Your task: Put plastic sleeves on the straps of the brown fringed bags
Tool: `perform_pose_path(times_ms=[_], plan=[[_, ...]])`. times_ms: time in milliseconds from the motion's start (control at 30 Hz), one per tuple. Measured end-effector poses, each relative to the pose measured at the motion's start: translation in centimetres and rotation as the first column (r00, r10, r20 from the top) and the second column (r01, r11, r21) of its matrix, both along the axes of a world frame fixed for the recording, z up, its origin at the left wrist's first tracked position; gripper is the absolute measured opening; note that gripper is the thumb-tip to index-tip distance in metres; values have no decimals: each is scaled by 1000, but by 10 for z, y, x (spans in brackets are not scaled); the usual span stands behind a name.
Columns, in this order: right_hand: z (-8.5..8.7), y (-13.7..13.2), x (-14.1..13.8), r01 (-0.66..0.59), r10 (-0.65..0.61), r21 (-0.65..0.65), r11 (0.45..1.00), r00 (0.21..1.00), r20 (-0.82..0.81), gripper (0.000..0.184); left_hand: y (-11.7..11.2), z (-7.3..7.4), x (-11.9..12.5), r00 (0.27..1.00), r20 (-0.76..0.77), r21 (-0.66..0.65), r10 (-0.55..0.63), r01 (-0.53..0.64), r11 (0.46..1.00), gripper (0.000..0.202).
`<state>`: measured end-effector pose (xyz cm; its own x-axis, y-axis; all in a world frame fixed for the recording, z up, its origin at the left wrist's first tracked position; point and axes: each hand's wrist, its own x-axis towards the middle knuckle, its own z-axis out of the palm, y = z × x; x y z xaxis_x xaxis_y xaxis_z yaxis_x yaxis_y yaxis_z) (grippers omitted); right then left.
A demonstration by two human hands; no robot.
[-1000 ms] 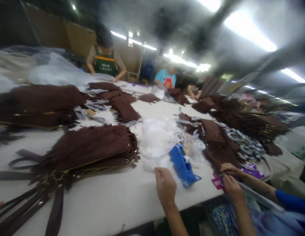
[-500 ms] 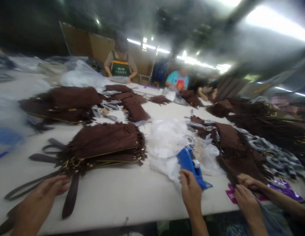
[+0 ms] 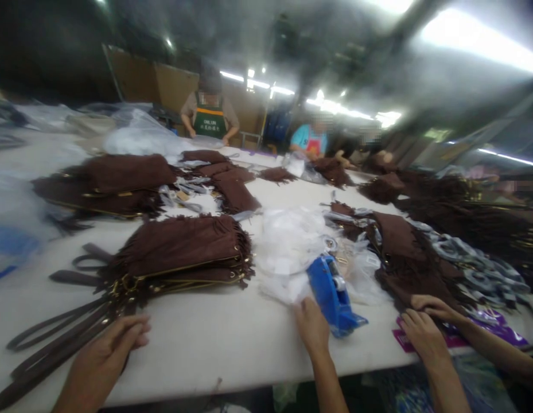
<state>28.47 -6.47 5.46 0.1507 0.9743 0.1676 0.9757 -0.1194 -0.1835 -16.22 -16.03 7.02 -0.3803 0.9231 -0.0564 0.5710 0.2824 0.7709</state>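
Note:
My left hand (image 3: 105,355) is closed, thumb against curled fingers, just in front of a stack of dark brown fringed bags (image 3: 184,246) with gold zips. What it holds, if anything, is hidden; a dark sliver shows under its fingers. Brown wrist straps (image 3: 55,327) fan out from the stack to the left of this hand. My right hand (image 3: 313,327) has its fingers closed at the near edge of a pile of thin white plastic bags (image 3: 287,246). Close to its right side stands a blue tape dispenser (image 3: 335,301).
At right, a co-worker's hands (image 3: 425,327) work over a brown bag and purple packaging (image 3: 498,327). More brown fringed bags (image 3: 124,178) lie farther back, with wrapped grey straps (image 3: 477,269) at right. Other people stand across the white table (image 3: 214,344).
My left hand has moved right, away from the straps; one strap that pointed toward me now lies to the left. My right hand has shifted left and slightly up to the plastic bags.

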Motion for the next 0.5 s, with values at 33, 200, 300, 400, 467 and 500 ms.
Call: perform_pose_path(times_ms=[33,200,300,400,467,500], plan=[[-1,-1,-2,-9,9,-20,1000,1000,14,19,4,4,12,998,33,-10,-48,49,999,45],[0,-6,-1,-88,93,-71,994,994,62,10,13,10,49,973,156,-33,-172,179,983,40],[4,-10,-1,-112,125,-108,988,985,122,13,12,7,59,957,198,-63,-212,228,972,38],[9,-17,1,-106,122,-116,988,982,145,10,10,1,62,948,227,-81,-221,244,966,39],[12,-24,4,-137,147,-100,986,984,102,11,9,-7,60,947,240,-108,-214,245,963,42],[13,-28,7,-165,171,-87,982,983,65,12,9,-13,58,947,246,-126,-205,241,962,44]])
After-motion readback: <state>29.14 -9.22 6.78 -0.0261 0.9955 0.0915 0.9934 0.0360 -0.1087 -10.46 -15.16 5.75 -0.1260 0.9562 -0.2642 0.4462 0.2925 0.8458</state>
